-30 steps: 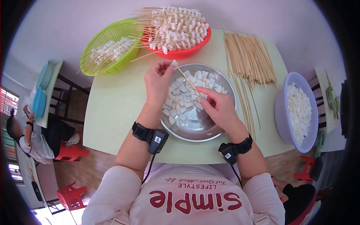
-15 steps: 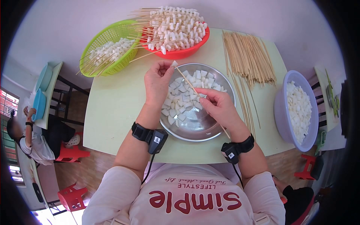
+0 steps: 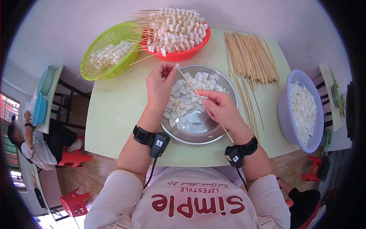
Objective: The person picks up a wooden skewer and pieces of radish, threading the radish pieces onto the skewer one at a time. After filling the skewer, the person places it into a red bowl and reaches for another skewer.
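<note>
Pinched in the fingertips of my left hand (image 3: pixel 160 84) is a white chunk of food (image 3: pixel 176 66), at the upper tip of a thin wooden skewer (image 3: pixel 188 81). My right hand (image 3: pixel 221 108) grips that skewer around its middle, between thumb and fingers, and its lower end slants down toward my right wrist. Both hands are over a round metal bowl (image 3: pixel 179 138). Loose white chunks (image 3: pixel 183 102) cover much of the bowl's bottom, its bare shiny part showing at the near right.
A red basin (image 3: pixel 183 56) piled with filled skewers stands at the back, beside a green basket (image 3: pixel 91 47) with more. Plain skewers (image 3: pixel 251 59) lie at the back right. A purple basin (image 3: pixel 284 110) of white pieces is at the right edge. A person (image 3: pixel 40 147) sits far left.
My hands keep almost the same pose, with the chunk still at the skewer's tip. The whole view has shifted slightly. The seated person's hand at the left has moved a little.
</note>
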Tool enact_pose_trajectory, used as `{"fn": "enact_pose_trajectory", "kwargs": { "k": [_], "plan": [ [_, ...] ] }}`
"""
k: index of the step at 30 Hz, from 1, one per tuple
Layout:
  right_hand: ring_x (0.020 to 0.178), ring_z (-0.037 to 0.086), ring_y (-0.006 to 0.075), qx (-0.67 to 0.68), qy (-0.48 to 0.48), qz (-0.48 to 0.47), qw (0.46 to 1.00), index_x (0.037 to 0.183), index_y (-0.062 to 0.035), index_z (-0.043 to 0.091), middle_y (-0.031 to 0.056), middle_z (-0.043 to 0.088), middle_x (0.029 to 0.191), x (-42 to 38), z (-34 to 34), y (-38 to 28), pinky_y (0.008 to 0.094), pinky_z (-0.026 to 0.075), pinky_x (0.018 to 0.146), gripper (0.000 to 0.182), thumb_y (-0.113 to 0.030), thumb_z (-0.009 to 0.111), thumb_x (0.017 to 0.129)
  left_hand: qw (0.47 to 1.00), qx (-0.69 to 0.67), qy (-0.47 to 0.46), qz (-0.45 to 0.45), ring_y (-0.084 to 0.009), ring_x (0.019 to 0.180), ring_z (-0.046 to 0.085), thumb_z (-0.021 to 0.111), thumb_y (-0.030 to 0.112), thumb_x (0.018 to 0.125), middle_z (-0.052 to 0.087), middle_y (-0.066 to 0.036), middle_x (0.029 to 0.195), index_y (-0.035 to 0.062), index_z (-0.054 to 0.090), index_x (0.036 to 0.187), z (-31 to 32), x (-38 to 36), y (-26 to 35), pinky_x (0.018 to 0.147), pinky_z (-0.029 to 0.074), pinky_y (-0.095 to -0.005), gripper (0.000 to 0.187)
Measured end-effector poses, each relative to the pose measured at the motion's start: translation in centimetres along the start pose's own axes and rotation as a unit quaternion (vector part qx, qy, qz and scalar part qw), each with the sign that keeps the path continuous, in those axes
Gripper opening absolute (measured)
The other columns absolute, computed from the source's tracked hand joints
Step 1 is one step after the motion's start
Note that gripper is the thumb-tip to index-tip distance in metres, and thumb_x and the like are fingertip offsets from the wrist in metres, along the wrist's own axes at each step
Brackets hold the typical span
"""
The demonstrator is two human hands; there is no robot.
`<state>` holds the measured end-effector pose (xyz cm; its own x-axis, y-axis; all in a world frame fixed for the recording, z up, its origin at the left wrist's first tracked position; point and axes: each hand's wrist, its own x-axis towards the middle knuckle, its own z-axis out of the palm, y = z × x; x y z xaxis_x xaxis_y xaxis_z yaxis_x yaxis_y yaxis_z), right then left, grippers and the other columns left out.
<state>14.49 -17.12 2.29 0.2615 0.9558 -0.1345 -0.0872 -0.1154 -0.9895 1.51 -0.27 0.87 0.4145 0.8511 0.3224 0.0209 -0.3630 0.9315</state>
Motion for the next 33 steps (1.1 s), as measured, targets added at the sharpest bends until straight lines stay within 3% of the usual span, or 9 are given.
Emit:
{"fn": "enact_pose_trajectory", "kwargs": {
  "k": [8, 11, 17, 19, 20, 22, 26, 28, 33],
  "plan": [
    [0.049, 0.039, 0.0029, 0.099, -0.016, 0.045, 0.994, 0.125, -0.0003, 0.060, -0.0041, 0.048, 0.061, -0.1, -0.4, -0.8, 0.0187, 0.031, 0.043, 0.032, -0.006, 0.055, 0.094, 0.998, -0.061, -0.015, -0.009, -0.0035, 0.075, 0.057, 0.067, 0.002, 0.088, 0.064, 0.000, 0.085, -0.0024, 0.064, 0.100, 0.2, 0.1, -0.3, 0.068, 0.048, -0.0175, 0.013],
    [0.049, 0.039, 0.0033, 0.077, -0.003, 0.029, 0.997, 0.124, -0.0004, 0.060, -0.0040, 0.048, 0.061, -0.1, -0.1, -0.5, 0.0193, 0.031, 0.044, 0.032, -0.006, 0.055, 0.093, 0.998, -0.048, -0.023, -0.025, -0.0022, 0.072, 0.055, 0.067, 0.002, 0.088, 0.062, 0.002, 0.083, -0.0020, 0.064, 0.100, 0.0, 0.1, -0.1, 0.065, 0.046, -0.0165, 0.013],
    [0.049, 0.040, 0.0034, -0.115, 0.045, -0.108, 0.986, 0.123, -0.0006, 0.061, -0.0040, 0.048, 0.061, -0.3, 0.3, 0.3, 0.0198, 0.032, 0.044, 0.032, -0.006, 0.056, 0.092, 0.999, -0.018, -0.030, -0.016, -0.0019, 0.071, 0.053, 0.067, 0.001, 0.087, 0.061, 0.003, 0.081, -0.0019, 0.064, 0.100, 0.0, 0.0, 0.3, 0.064, 0.045, -0.0163, 0.013],
    [0.052, 0.042, 0.0014, 0.093, -0.014, 0.040, 0.995, 0.123, -0.0005, 0.061, -0.0059, 0.048, 0.063, -0.3, -0.4, -1.0, 0.0161, 0.030, 0.045, 0.032, -0.006, 0.055, 0.093, 0.999, -0.036, -0.032, -0.014, -0.0021, 0.071, 0.054, 0.067, 0.001, 0.087, 0.061, 0.003, 0.081, -0.0019, 0.064, 0.099, 0.1, 0.0, 0.2, 0.064, 0.045, -0.0164, 0.013],
    [0.052, 0.042, 0.0014, 0.094, -0.014, 0.040, 0.995, 0.123, -0.0005, 0.061, -0.0059, 0.048, 0.063, -0.1, -0.9, -0.9, 0.0161, 0.030, 0.045, 0.032, -0.006, 0.055, 0.093, 0.998, -0.054, -0.032, -0.012, -0.0022, 0.071, 0.054, 0.066, 0.001, 0.087, 0.061, 0.003, 0.081, -0.0019, 0.064, 0.099, 0.1, 0.0, 0.2, 0.065, 0.046, -0.0164, 0.012],
    [0.052, 0.042, 0.0015, 0.255, -0.068, 0.061, 0.962, 0.123, -0.0003, 0.061, -0.0057, 0.048, 0.063, 0.1, -1.9, -0.5, 0.0161, 0.030, 0.045, 0.031, -0.006, 0.055, 0.093, 0.998, -0.058, -0.034, -0.010, -0.0026, 0.071, 0.055, 0.066, 0.000, 0.087, 0.061, 0.002, 0.082, -0.0020, 0.064, 0.099, 0.1, 0.0, 0.0, 0.065, 0.046, -0.0166, 0.013],
    [0.051, 0.041, 0.0018, 0.149, -0.010, 0.048, 0.988, 0.123, 0.0000, 0.061, -0.0053, 0.048, 0.063, -0.1, -0.6, -0.4, 0.0162, 0.030, 0.044, 0.031, -0.005, 0.055, 0.093, 0.998, -0.035, -0.047, -0.008, -0.0038, 0.073, 0.057, 0.067, 0.000, 0.087, 0.062, 0.001, 0.084, -0.0024, 0.063, 0.100, 0.0, 0.1, 0.0, 0.067, 0.048, -0.0175, 0.014],
    [0.051, 0.039, 0.0028, -0.119, 0.062, -0.109, 0.985, 0.123, 0.0009, 0.060, -0.0044, 0.047, 0.061, -0.1, 0.2, 0.6, 0.0192, 0.031, 0.044, 0.031, -0.005, 0.055, 0.092, 0.999, -0.021, -0.049, 0.005, -0.0040, 0.073, 0.057, 0.067, 0.000, 0.087, 0.063, 0.000, 0.085, -0.0025, 0.063, 0.100, 0.3, -0.2, 0.2, 0.067, 0.048, -0.0178, 0.014],
    [0.052, 0.040, 0.0027, 0.077, 0.027, -0.005, 0.997, 0.123, 0.0000, 0.061, -0.0047, 0.049, 0.062, 0.1, -0.1, -0.1, 0.0196, 0.033, 0.047, 0.031, -0.006, 0.056, 0.093, 0.998, -0.029, -0.056, 0.007, -0.0047, 0.074, 0.058, 0.066, -0.001, 0.086, 0.063, 0.000, 0.085, -0.0023, 0.062, 0.100, 0.3, -0.2, -0.1, 0.067, 0.049, -0.0184, 0.014]
  ]
}}
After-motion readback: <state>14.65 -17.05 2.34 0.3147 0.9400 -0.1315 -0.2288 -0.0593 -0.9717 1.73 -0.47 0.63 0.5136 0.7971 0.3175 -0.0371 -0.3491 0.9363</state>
